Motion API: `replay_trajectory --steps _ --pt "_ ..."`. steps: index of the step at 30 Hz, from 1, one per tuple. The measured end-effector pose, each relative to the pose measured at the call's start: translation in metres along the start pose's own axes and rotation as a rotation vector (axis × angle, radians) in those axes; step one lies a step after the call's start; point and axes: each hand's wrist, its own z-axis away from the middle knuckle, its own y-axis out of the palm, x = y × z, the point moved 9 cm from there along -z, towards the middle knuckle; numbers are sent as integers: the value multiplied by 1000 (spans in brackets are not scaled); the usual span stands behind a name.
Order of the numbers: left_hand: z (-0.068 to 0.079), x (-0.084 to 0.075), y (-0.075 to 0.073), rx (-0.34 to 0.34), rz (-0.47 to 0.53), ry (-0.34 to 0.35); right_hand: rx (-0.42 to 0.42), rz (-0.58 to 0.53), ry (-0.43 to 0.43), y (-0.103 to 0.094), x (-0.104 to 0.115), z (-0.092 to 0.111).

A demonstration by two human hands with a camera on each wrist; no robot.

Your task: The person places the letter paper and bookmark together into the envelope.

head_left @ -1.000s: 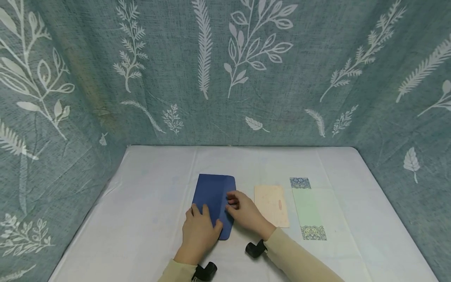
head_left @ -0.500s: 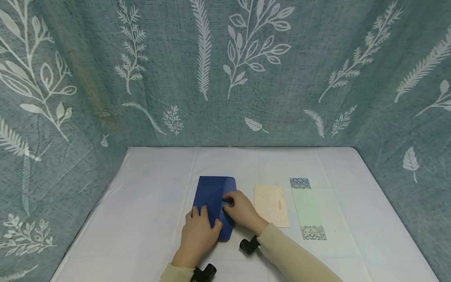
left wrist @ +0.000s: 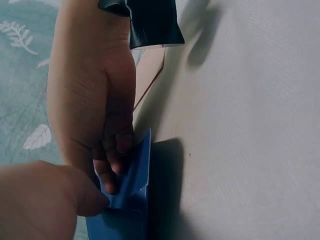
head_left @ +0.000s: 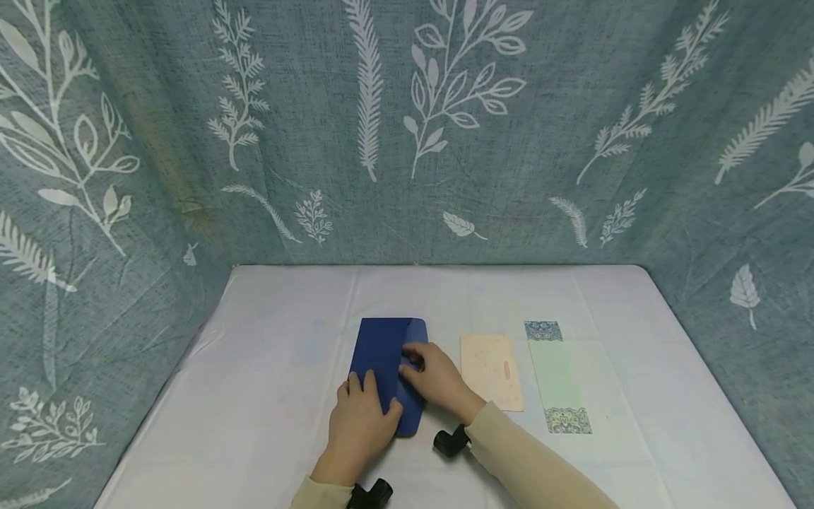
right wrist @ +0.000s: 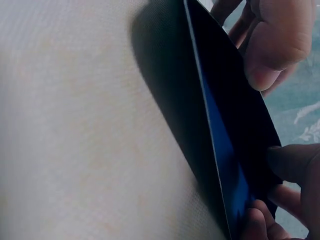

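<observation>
A dark blue envelope (head_left: 379,346) lies on the table, its long flap (head_left: 416,406) unfolded to the right. My left hand (head_left: 359,420) rests on the envelope's lower left part, fingers spread and thumb near the fold. My right hand (head_left: 439,378) is at the fold with curled fingers. In the right wrist view its thumb and fingertips (right wrist: 287,162) bear on the envelope's opening edge, with other fingers lower beside the blue inside. The left wrist view has the right fingers (left wrist: 111,175) against the blue paper, whose edge stands off the table. The exact grip is partly hidden.
A cream paper card (head_left: 490,371) lies just right of the right hand. Beyond it is a pale green paper strip (head_left: 556,375) with patterned ends. The white cloth-covered table (head_left: 286,318) ends at a leaf-print curtain (head_left: 407,212) behind and at both sides.
The right hand has shifted slightly left, from over the flap to the fold, and then stays about there. The left hand keeps its place on the envelope.
</observation>
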Motion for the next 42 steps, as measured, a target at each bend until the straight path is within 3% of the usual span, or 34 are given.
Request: replay_trajectory --steps 16,24,32,37,42 --pt "-4 -7 0 47 -187 -21 21 9 -12 1 1 -1" --pt "-5 -10 1 -39 -251 32 7 45 -22 3 1 0" --pt "-5 -9 -2 -50 -226 41 16 84 -19 0 6 3" --pt "-5 -10 -5 -59 -218 43 32 62 -25 -11 9 11" --pt "-4 -9 -5 -62 -215 42 2 72 -12 -35 0 21"
